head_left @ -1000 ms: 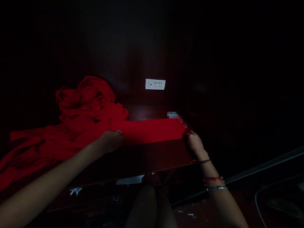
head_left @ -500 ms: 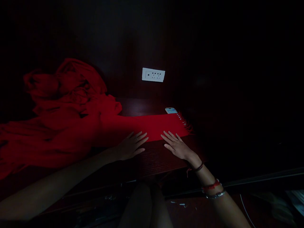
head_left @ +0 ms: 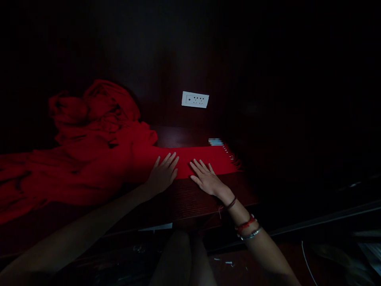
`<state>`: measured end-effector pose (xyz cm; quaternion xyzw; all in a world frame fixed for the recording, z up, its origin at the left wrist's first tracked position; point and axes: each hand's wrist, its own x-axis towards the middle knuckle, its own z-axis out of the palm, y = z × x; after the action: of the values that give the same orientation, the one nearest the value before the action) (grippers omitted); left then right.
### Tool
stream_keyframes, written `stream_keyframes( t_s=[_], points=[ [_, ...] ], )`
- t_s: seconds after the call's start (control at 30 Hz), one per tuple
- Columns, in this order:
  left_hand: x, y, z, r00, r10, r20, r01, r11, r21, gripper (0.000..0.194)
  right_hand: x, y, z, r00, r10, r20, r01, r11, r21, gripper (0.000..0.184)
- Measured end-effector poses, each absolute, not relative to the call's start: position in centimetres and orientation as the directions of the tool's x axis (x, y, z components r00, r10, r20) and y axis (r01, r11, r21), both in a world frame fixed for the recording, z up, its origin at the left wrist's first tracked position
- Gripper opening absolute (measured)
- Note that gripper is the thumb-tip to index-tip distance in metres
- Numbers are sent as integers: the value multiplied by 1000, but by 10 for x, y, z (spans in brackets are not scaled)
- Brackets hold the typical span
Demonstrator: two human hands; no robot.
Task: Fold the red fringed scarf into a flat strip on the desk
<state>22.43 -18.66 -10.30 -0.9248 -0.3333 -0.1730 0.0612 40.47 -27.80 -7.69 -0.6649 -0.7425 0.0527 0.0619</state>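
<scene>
A red fringed scarf (head_left: 202,154) lies as a flat, folded strip along the dark wooden table (head_left: 190,198). Its fringe is at the right end, and the left part runs into a heap of crumpled red cloth (head_left: 110,115); where one stops and the other starts I cannot tell. My left hand (head_left: 163,174) rests on the strip near the heap, fingers spread. To its right, my right hand (head_left: 206,177) lies flat with fingers apart on the strip's near edge. Neither hand grips anything.
A phone (head_left: 216,142), partly blurred, lies behind the scarf's fringed end. On the back wall is a white socket panel (head_left: 195,99). The table's front edge runs above my knees (head_left: 181,254). A white cable (head_left: 306,258) hangs low at the right.
Both hands have slid left along the scarf, and the left hand has also moved further onto it. The view has shifted slightly.
</scene>
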Motion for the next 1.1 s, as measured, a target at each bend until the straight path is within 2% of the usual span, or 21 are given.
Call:
stream_keyframes(
  t_s=[0.1, 0.2, 0.37, 0.53, 0.63, 0.8, 0.97, 1.1],
  points=[
    [221, -177, -107, 658, 716, 234, 735, -678, 8, 46, 387, -261, -83, -140, 990, -22, 973, 134, -188, 59],
    [219, -172, -111, 651, 745, 143, 752, -659, 15, 48, 390, -255, -88, -132, 986, -97, 977, 113, -180, 58],
    [217, -170, -114, 667, 732, 137, 737, -675, 20, 49, 435, -268, -91, -6, 990, -141, 991, -13, -133, 56],
    [214, -169, -115, 686, 712, 148, 718, -696, 18, 50, 487, -291, -90, 195, 962, -189, 976, -209, -57, 56],
    [207, -169, -115, 700, 698, 151, 704, -710, 19, 49, 495, -307, -86, 248, 945, -213, 965, -261, -37, 58],
    [175, -168, -118, 781, 608, 140, 618, -785, -44, 46, 471, -331, -65, 197, 940, -277, 971, -226, -76, 70],
    [140, -162, -108, 789, 613, -47, 607, -789, -96, 50, 448, -326, -58, 67, 994, -88, 986, -80, -147, 69],
    [166, -165, -77, 766, 631, -125, 606, -773, -186, 43, 438, -316, -80, 30, 994, -105, 986, -47, -161, 65]
  ],
)
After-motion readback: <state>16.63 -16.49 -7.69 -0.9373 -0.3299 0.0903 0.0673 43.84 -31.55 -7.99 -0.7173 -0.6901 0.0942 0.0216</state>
